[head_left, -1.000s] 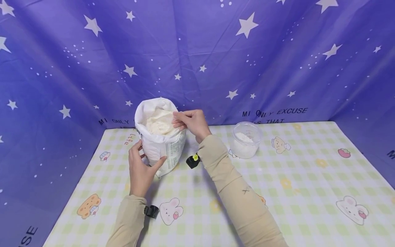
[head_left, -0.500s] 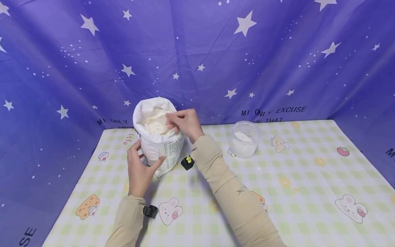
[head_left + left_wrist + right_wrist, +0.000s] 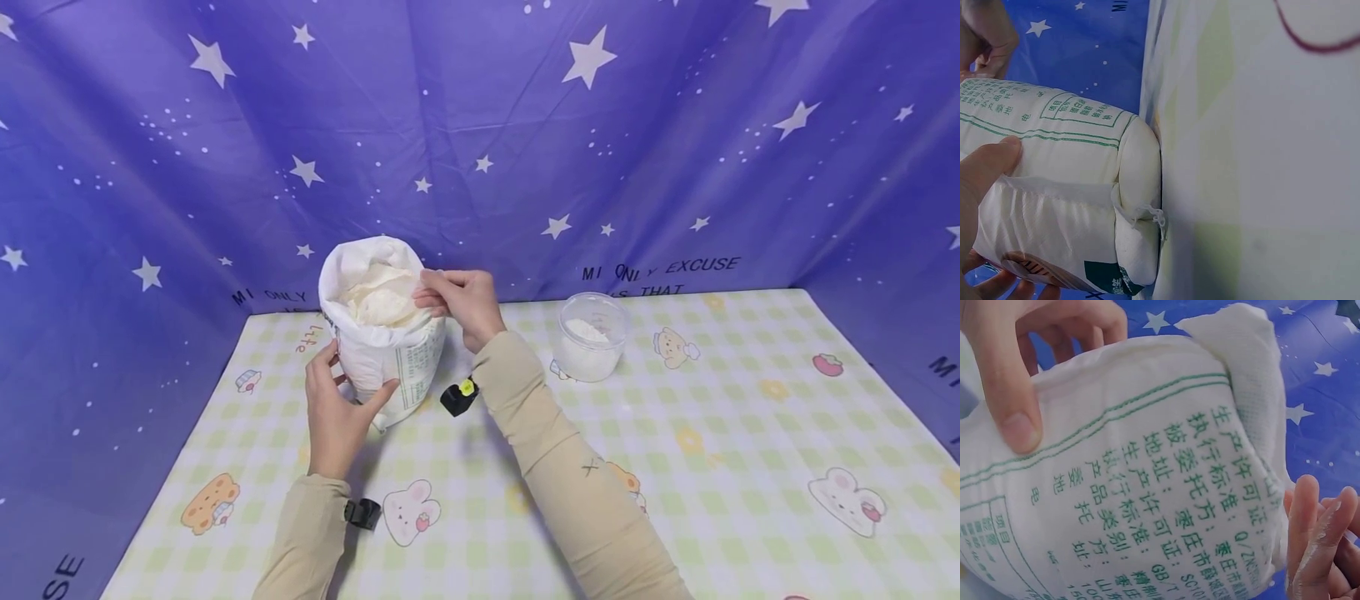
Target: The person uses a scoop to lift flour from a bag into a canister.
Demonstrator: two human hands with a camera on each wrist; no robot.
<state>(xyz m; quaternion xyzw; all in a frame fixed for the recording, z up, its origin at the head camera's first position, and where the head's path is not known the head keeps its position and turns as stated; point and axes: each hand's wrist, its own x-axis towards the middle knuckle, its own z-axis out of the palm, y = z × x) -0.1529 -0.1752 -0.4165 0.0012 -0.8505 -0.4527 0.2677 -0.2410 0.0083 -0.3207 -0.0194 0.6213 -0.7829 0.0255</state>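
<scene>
A white woven flour bag (image 3: pixel 375 358) with green print stands with its mouth rolled outward, and pale flour (image 3: pixel 367 307) shows inside. My left hand (image 3: pixel 337 412) holds the bag's lower side, thumb in front and fingers round the left; the left wrist view shows the thumb (image 3: pixel 997 156) on the bag. At the bag's right rim, my right hand (image 3: pixel 465 300) has thumb and forefinger pinched on a thin pale thing, mostly lost against the flour. White powder marks a right-hand finger (image 3: pixel 1319 550). To the right stands a clear round tub (image 3: pixel 592 337) partly filled with white powder.
A checked, cartoon-printed cloth (image 3: pixel 735 500) covers the table. A blue starry curtain (image 3: pixel 480 100) hangs close behind the bag and tub, with folds at both sides. Black wrist mounts (image 3: pixel 363 514) sit on both arms.
My right hand dipped left over the flour, then came back right to the rim. The flour's surface has shifted. My left hand keeps its hold on the bag.
</scene>
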